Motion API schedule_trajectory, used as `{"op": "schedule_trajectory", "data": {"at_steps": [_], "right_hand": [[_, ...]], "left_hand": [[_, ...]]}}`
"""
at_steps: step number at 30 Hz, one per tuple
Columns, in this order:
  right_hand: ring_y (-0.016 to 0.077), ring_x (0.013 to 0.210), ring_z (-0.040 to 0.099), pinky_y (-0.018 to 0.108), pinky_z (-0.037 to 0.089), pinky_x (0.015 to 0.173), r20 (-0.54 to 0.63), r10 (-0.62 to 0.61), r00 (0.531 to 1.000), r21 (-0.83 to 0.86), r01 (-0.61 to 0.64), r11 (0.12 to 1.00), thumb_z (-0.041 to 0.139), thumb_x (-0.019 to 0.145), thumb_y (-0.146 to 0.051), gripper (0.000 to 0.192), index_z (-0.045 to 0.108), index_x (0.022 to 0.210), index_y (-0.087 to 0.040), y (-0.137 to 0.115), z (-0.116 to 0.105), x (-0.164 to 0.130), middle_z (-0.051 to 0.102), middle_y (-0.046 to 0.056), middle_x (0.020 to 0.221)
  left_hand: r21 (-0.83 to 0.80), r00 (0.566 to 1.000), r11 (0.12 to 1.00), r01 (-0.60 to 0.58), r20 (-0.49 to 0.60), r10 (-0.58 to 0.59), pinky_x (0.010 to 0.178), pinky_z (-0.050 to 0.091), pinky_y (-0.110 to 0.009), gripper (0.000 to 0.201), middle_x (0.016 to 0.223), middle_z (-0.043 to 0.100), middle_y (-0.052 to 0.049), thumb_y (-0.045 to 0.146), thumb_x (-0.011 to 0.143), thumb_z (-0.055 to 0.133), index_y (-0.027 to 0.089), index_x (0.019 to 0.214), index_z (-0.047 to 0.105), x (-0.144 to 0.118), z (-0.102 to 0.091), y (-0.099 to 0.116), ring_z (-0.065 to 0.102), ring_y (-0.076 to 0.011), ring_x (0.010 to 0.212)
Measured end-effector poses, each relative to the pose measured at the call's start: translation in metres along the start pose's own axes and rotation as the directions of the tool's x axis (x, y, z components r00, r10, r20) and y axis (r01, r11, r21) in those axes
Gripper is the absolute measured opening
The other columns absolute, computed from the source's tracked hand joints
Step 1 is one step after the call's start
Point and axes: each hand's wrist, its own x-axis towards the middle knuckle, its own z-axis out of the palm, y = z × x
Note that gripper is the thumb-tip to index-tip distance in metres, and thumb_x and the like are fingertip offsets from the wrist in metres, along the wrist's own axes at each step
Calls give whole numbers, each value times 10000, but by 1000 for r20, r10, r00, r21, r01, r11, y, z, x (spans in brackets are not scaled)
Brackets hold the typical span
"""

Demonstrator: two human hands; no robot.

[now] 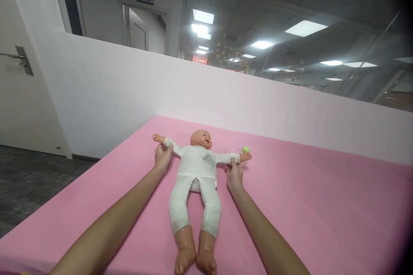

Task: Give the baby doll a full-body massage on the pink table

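Observation:
A baby doll in a white cloth suit lies on its back on the pink table cover, its feet toward me and its head turned to the right. Both its arms stretch out sideways. At the doll's arm on the left side, my left hand has its fingers closed on the white sleeve near the wrist. My right hand pinches the other sleeve from below, close to the doll's hand. Just behind that doll hand sits a small light-green round object, partly hidden.
A white wall borders the table's far side, with glass and ceiling lights above it. To the left stands a door with a metal handle, over a dark grey floor. A bit of yellow shows at the bottom left corner.

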Motion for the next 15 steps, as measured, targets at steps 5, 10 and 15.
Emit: {"op": "schedule_trajectory", "data": {"at_steps": [5,10,15], "right_hand": [[222,865,668,331,531,713,101,-220,970,-214,237,948,679,821,-505,377,595,1055,-222,-6,4,-16,704,56,1009],[271,1047,626,411,542,876,459,-417,785,-401,602,691,650,888,-388,326,656,1173,-228,-15,7,-31,695,91,1129],[301,1288,512,520,439,1122,746,-440,501,-332,851,406,593,914,-231,392,677,1294,-275,-16,5,-32,619,106,1337]], "left_hand": [[78,980,984,-162,126,151,787,515,-336,337,1030,710,-53,444,851,677,220,1101,650,-11,1,6,657,-215,876],[240,802,784,-573,358,477,892,503,-379,379,1068,652,-62,307,872,667,267,1245,722,-25,7,12,593,-241,987],[342,643,551,-761,512,570,982,470,-430,424,1103,589,-77,181,919,586,327,1292,727,-35,10,16,528,-267,1078]]}}
